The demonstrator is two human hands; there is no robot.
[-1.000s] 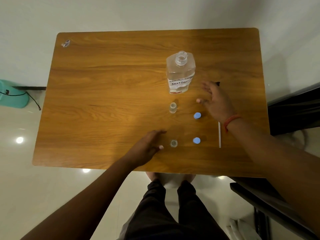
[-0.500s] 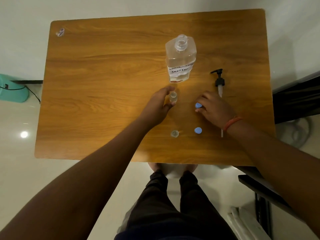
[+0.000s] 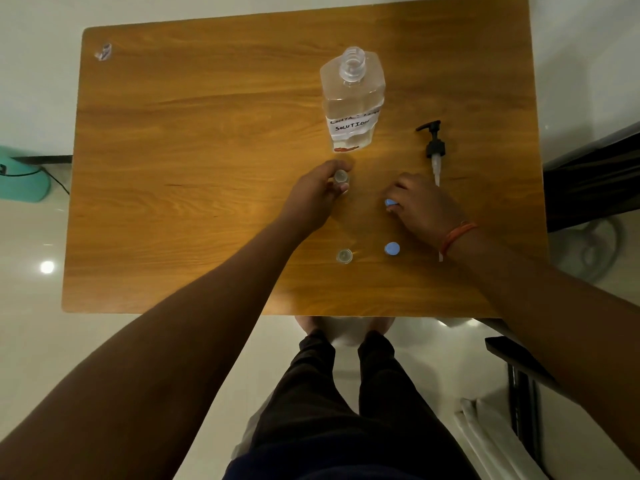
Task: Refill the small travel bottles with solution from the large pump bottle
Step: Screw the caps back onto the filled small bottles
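The large clear bottle (image 3: pixel 353 98), labelled "solution", stands uncapped on the wooden table (image 3: pixel 207 150). Its black pump head (image 3: pixel 434 147) lies to the right with its tube running under my right wrist. My left hand (image 3: pixel 320 195) grips the far small travel bottle (image 3: pixel 341 175), which is uncapped. My right hand (image 3: pixel 420 206) pinches a blue cap (image 3: pixel 390 203) at its fingertips. The near small bottle (image 3: pixel 344 256) stands open by itself, with a second blue cap (image 3: pixel 392 249) lying flat to its right.
A small clear object (image 3: pixel 104 51) lies at the table's far left corner. A teal item (image 3: pixel 22 181) with a black cable sits on the floor to the left. Dark furniture (image 3: pixel 588 181) stands to the right. My legs are below the table's near edge.
My left hand moved from beside the near small bottle up to the far one and closed on it. My right hand came down from near the pump and took hold of the far blue cap.
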